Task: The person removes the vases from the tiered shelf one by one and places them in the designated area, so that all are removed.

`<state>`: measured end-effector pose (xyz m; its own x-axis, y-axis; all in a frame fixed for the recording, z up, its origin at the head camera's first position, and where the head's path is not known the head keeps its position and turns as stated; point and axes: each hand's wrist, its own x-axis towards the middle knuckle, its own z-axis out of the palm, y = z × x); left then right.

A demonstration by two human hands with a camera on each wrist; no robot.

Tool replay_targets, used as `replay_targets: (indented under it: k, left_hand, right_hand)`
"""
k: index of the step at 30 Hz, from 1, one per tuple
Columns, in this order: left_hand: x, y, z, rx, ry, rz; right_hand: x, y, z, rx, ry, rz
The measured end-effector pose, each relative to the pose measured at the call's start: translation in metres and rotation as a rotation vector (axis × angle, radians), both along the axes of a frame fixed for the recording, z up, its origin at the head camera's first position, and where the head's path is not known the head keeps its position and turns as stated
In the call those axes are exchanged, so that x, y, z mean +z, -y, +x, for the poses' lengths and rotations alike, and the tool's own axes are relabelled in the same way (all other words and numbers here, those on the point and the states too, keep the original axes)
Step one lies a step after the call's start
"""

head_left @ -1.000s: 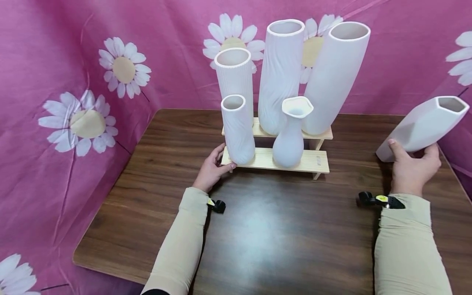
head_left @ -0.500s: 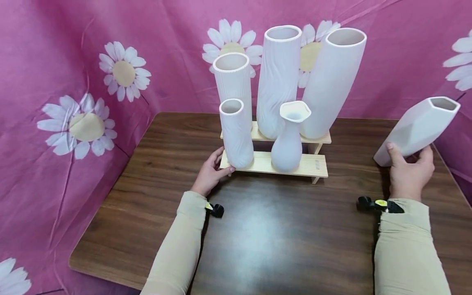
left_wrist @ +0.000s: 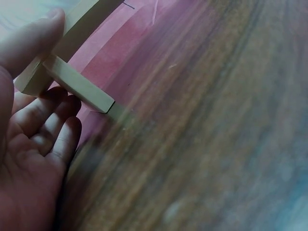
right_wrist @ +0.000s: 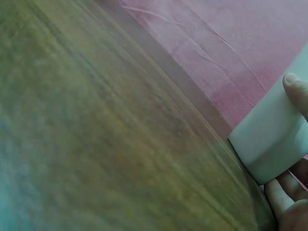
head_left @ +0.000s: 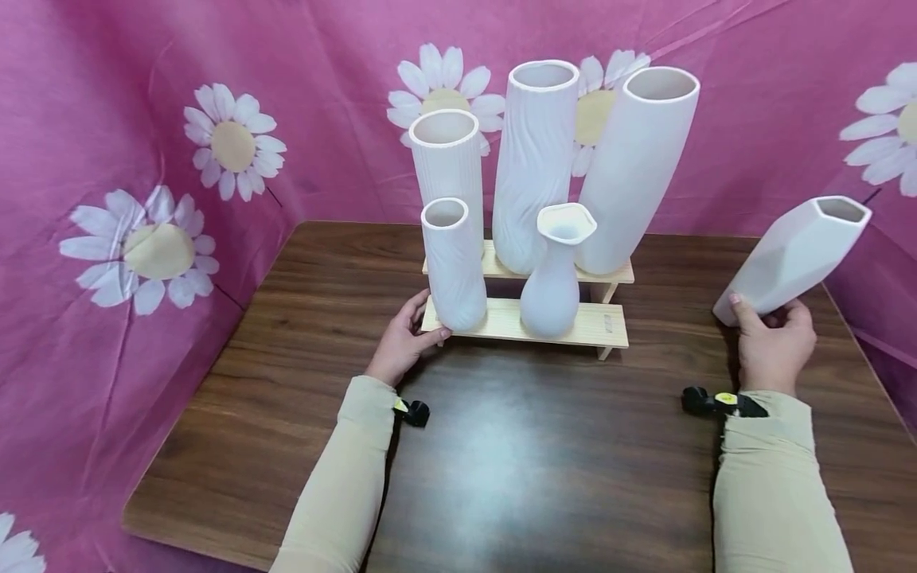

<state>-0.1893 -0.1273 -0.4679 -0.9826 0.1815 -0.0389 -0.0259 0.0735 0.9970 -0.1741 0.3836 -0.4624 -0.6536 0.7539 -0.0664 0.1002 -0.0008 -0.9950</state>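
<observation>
At the left end of the two-tier wooden stand (head_left: 587,322), my left hand (head_left: 399,344) grips the lower board. The left wrist view shows the thumb over the board (left_wrist: 89,21) and fingers curled beneath it, beside the stand's leg (left_wrist: 79,85). My right hand (head_left: 776,350) holds a white faceted vase (head_left: 795,251) low on its body, right of the stand. In the right wrist view the base of this vase (right_wrist: 269,130) is at the tabletop; contact is hard to tell. The lower board bears a small swirled vase (head_left: 454,270) and a fluted-rim vase (head_left: 550,294).
On the upper board stand a ribbed vase (head_left: 446,171), a tall wavy vase (head_left: 536,171) and a tall plain vase (head_left: 640,171), all white. The brown wooden table (head_left: 501,477) has a rounded left corner. A pink daisy-print cloth (head_left: 337,159) hangs around it.
The whole head view has shifted, so the stand and its vases appear slightly lower and further left. The right hand and faceted vase also appear further left. Both hands keep their holds.
</observation>
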Motion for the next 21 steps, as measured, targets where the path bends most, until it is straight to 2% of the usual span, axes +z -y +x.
replay_targets:
  k: [5,8,11,16,21]
  left_hand:
    - [0.0008,0.0014,0.0013,-0.009,-0.012,-0.020]
    - [0.0010,0.0017,0.0007,-0.011,-0.020,-0.036]
    - [0.0002,0.0027,-0.0014,-0.019,-0.026,-0.036]
    - [0.0030,0.0013,-0.0037,-0.021,-0.039,-0.024]
    - [0.0028,0.0003,-0.0017,-0.011,-0.023,-0.023]
  right_hand:
    - [-0.0011,0.0012,0.0004,0.007,0.071,0.071]
    - [0.0020,0.0027,0.0004,0.024,0.083,0.096]
    - [0.0045,0.0048,-0.0001,0.037,0.065,0.115]
    - [0.0067,0.0057,-0.0005,0.028,-0.016,0.062]
    - [0.0030,0.0067,0.0025,0.030,-0.008,0.066]
